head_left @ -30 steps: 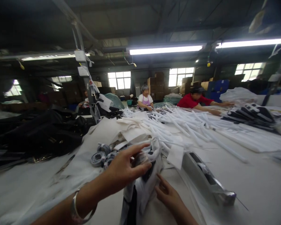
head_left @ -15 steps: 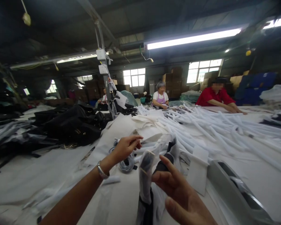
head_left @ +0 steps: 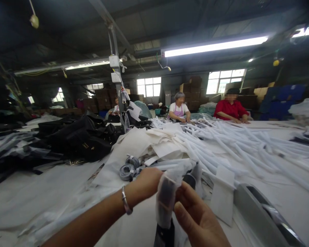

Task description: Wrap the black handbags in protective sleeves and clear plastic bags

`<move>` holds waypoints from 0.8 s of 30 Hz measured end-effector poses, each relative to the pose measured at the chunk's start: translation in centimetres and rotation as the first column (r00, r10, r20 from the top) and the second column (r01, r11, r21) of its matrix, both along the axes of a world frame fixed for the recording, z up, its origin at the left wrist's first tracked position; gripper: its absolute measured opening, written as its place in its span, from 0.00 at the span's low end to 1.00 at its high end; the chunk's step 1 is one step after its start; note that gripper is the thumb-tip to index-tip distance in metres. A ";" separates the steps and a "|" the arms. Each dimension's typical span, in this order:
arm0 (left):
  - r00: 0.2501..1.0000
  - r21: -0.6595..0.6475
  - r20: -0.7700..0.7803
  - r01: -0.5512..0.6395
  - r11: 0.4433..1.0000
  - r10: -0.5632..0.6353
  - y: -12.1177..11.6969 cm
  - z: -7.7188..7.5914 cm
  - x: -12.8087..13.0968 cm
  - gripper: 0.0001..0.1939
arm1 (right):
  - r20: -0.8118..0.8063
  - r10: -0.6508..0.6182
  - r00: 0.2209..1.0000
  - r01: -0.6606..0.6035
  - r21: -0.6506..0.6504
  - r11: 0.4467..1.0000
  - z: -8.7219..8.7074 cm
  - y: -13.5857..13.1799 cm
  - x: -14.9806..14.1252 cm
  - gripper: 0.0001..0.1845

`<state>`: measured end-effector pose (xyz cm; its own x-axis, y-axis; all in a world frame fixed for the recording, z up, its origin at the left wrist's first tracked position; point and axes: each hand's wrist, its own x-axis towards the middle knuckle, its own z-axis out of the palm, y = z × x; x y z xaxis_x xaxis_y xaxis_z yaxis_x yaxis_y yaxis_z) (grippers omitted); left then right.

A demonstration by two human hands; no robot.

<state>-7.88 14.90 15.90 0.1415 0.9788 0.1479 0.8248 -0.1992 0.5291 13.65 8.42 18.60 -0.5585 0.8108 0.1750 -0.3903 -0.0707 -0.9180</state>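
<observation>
A: Where is the wrapped dark piece [head_left: 167,193], and how do the hands meet it?

B: It stands roughly upright over the middle of the table's [head_left: 130,224] near edge, between the hands. The right hand [head_left: 201,219] has its fingers bent against one side, thumb close by; whether they pinch cannot be told. The left hand [head_left: 148,181] comes in from the other side, its fingers hidden behind the filmy cover, so their grip cannot be told either.

A: Why from both sides?

B: Probably because the cover looks loose and slippery, and a hand on each side would stop the piece leaning.

A: And the grey dispenser-like tool [head_left: 259,209]?

B: It lies slantwise towards the right edge, near the right hand, presumably within easy reach. A white card [head_left: 222,193] lies just beside it.

A: What is past the left hand?

B: Grey coils [head_left: 127,171], each apparently banded so it cannot unroll, then overlapping pale sheets [head_left: 135,140]. Black bags [head_left: 78,137] are heaped towards the left edge, seemingly apart from the pale material so the two don't mix.

A: Farther off?

B: White tubes [head_left: 218,147] sprawl towards the far edge, perhaps shared, since a person in a lilac apron [head_left: 179,111] and a person in red [head_left: 230,109] work behind them.
</observation>
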 end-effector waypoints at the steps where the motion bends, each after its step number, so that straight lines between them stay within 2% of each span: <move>1: 0.996 -0.044 -0.086 0.016 0.999 -0.020 0.7 0.3 -1.2 0.10 | 0.021 -0.022 1.000 0.021 0.017 1.000 0.2 0.1 0.4 0.33; 4: 0.964 -0.137 -0.254 0.051 0.989 -0.085 2.1 0.7 -5.4 0.11 | 0.089 -0.073 0.993 0.069 0.054 0.996 0.3 0.6 1.6 0.25; 7: 0.930 -0.200 -0.331 0.096 0.975 -0.160 2.3 -0.3 -8.2 0.15 | 0.164 -0.058 0.985 0.041 0.107 0.993 0.1 1.1 2.4 0.27; 11: 0.911 -0.197 -0.378 0.095 0.976 -0.165 1.8 -2.1 -9.1 0.15 | 0.131 0.008 0.991 -0.020 0.090 0.996 0.6 0.9 2.5 0.26; 13: 0.921 -0.142 -0.374 0.063 0.988 -0.112 1.5 -1.8 -9.1 0.14 | 0.044 0.033 0.999 -0.035 0.050 0.998 1.1 0.6 2.3 0.26; 16: 0.949 -0.034 -0.315 0.018 0.999 -0.028 1.5 0.8 -9.0 0.15 | -0.036 0.012 0.999 -0.012 -0.007 1.000 1.2 1.0 1.9 0.27; 17: 0.958 -0.003 -0.287 0.013 1.000 -0.013 1.5 2.1 -8.8 0.16 | -0.011 -0.034 0.999 0.034 0.011 0.999 1.0 1.5 1.7 0.27; 19: 0.974 0.041 -0.224 0.020 0.999 -0.011 1.6 4.7 -7.6 0.16 | 0.114 -0.197 0.974 0.181 0.141 0.973 0.1 3.0 1.2 0.27; 21: 0.988 0.067 -0.149 0.033 0.997 -0.023 1.6 6.9 -5.6 0.19 | 0.231 -0.376 0.898 0.285 0.347 0.894 -1.2 4.9 0.5 0.29; 24: 0.999 0.038 0.003 0.043 0.998 -0.044 1.4 8.4 -1.8 0.19 | 0.267 -0.520 0.811 0.263 0.629 0.732 -2.8 7.6 -0.2 0.35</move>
<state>-9.70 16.34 24.29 0.1832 0.9654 0.1854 0.8129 -0.2548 0.5236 13.46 16.04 15.82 -0.3315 0.8070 0.4887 0.1440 0.5552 -0.8192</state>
